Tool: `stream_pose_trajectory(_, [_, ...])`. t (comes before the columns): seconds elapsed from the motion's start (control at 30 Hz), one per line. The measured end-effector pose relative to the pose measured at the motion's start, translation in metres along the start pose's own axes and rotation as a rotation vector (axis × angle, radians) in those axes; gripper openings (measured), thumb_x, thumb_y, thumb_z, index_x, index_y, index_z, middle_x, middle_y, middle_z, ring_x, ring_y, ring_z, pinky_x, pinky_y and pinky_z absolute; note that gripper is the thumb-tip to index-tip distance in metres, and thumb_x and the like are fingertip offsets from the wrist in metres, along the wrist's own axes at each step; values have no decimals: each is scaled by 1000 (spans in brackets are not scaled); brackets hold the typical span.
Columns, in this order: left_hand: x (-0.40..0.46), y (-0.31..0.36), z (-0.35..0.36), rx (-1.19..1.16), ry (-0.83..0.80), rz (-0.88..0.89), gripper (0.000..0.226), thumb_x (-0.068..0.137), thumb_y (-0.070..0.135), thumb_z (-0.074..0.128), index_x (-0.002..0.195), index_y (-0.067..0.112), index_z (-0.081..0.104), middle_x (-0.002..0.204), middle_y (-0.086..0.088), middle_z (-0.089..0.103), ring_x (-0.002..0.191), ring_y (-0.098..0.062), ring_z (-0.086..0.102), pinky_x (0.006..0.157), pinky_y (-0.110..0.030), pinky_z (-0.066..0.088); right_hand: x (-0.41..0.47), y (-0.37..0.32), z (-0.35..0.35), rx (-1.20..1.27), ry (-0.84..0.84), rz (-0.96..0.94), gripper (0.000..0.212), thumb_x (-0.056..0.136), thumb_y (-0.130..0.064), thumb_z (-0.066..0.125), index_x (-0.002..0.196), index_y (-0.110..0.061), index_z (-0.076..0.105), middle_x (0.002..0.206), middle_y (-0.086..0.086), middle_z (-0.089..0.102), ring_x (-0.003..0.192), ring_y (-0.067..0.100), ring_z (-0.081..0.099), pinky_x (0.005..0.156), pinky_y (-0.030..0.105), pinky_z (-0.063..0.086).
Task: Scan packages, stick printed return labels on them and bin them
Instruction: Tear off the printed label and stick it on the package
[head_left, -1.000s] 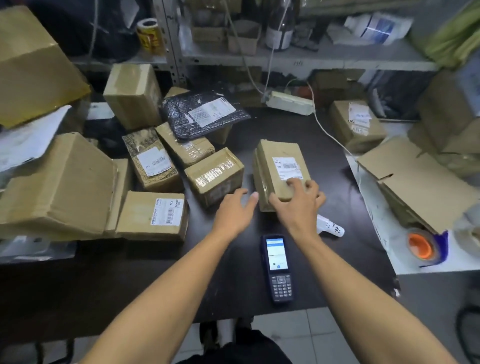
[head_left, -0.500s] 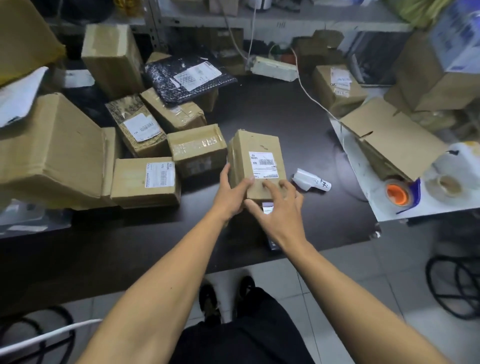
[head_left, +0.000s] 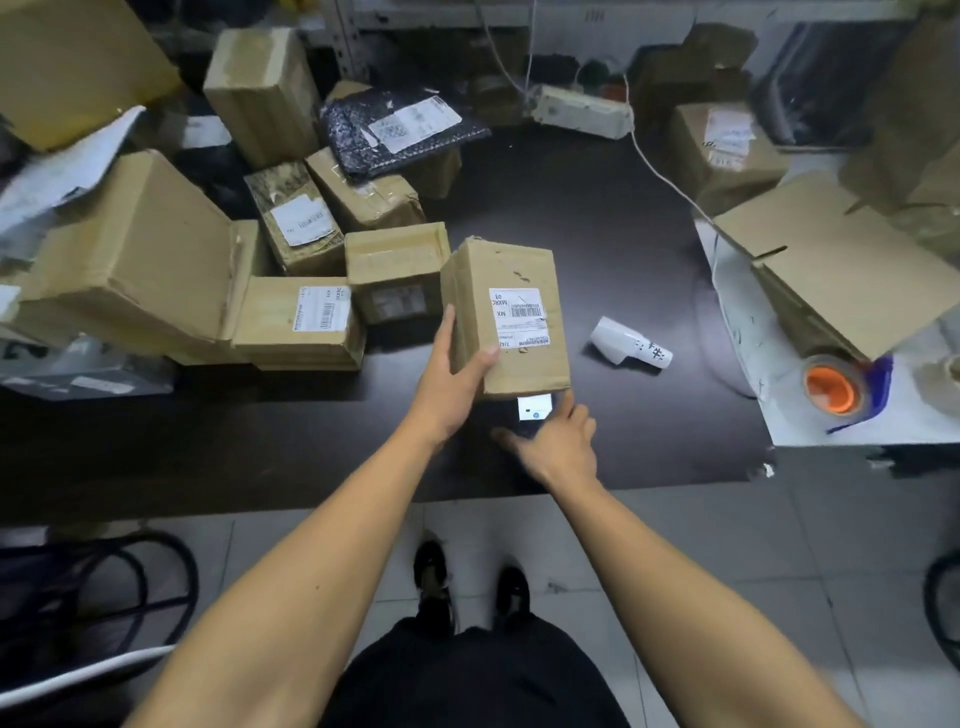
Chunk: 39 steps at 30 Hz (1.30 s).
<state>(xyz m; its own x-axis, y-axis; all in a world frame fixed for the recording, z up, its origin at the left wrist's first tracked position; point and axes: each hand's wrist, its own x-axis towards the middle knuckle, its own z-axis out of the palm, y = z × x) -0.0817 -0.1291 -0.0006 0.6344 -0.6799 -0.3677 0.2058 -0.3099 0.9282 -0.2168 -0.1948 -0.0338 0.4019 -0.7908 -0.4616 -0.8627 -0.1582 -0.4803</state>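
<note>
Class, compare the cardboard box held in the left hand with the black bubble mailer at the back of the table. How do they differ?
The held cardboard box is brown and rigid; the black bubble mailer is dark, flat and soft. The left hand grips the box above the table, while the mailer lies across other parcels. Both carry a white printed label.

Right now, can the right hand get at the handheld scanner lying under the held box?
Probably yes. The right hand is open beside the scanner, whose lit screen shows below the box. The left hand holds that box, covering the scanner's far end only.
</note>
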Motion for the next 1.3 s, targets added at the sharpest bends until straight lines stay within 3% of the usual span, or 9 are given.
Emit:
stream_pose_trajectory(0.23, [-27, -4, -13, 50, 99, 45, 92, 84, 46, 71, 156, 40, 14, 156, 7, 36, 138, -9, 40, 118, -41, 33, 12, 12, -10, 76, -39, -16, 83, 75, -35, 76, 139, -9, 29, 134, 15, 34, 128, 35, 29, 97, 46, 41])
stream_pose_trajectory(0.37, [-39, -14, -30, 119, 139, 54, 84, 93, 29, 68, 156, 41, 13, 152, 14, 32, 138, -9, 37, 118, -38, 31, 12, 22, -28, 141, -30, -34, 83, 77, -29, 76, 141, -7, 30, 139, 16, 33, 132, 33, 27, 103, 40, 35])
stream_pose_trajectory(0.5, [-43, -17, -33, 162, 149, 73, 86, 93, 28, 68, 156, 38, 10, 148, 17, 29, 137, -6, 33, 120, -36, 27, 11, 34, -56, 129, -116, -138, 81, 74, -26, 77, 142, -12, 35, 134, 11, 37, 130, 29, 33, 105, 38, 37])
stream_pose_trajectory(0.6, [-43, -18, -33, 250, 141, 95, 91, 88, 42, 69, 154, 45, 7, 156, 13, 23, 142, -10, 27, 120, -39, 23, 7, 35, -81, 105, -198, -223, 77, 70, -27, 81, 136, -17, 42, 125, 3, 42, 119, 24, 46, 83, 33, 51])
stream_pose_trajectory(0.73, [-45, -19, -35, 316, 143, 75, 95, 79, 62, 66, 150, 58, 4, 163, 5, 19, 146, -14, 25, 121, -47, 23, -3, 26, -112, 102, -265, -306, 66, 74, -22, 80, 128, -20, 42, 121, -2, 45, 101, 13, 54, 67, 20, 44])
stream_pose_trajectory(0.8, [-47, -18, -36, 341, 144, 72, 95, 79, 61, 68, 147, 63, 3, 163, 6, 18, 147, -14, 23, 120, -48, 23, -7, 21, -123, 133, -323, -323, 58, 76, -19, 79, 120, -25, 41, 116, -3, 51, 91, 6, 56, 63, 17, 43])
stream_pose_trajectory(0.93, [-52, -21, -36, 348, 196, 99, 94, 82, 42, 77, 140, 70, 9, 161, 6, 27, 146, -15, 29, 119, -47, 27, -11, 17, -137, 142, -416, -318, 54, 75, -19, 80, 118, -22, 48, 110, -3, 60, 89, 8, 61, 66, 23, 48])
stream_pose_trajectory(1.17, [-56, -26, -28, 305, 266, 106, 94, 63, 65, 71, 132, 78, 8, 155, 3, 39, 140, -18, 40, 116, -48, 33, -14, 25, -146, 98, -451, -324, 57, 73, -20, 81, 119, -23, 48, 112, 0, 62, 99, 19, 65, 85, 37, 54])
stream_pose_trajectory(1.3, [-55, -29, -27, 294, 268, 119, 95, 71, 55, 75, 137, 73, 9, 156, 3, 37, 140, -20, 39, 116, -50, 33, -13, 27, -149, 94, -453, -331, 63, 71, -22, 83, 122, -25, 46, 112, -2, 61, 99, 18, 64, 88, 40, 55])
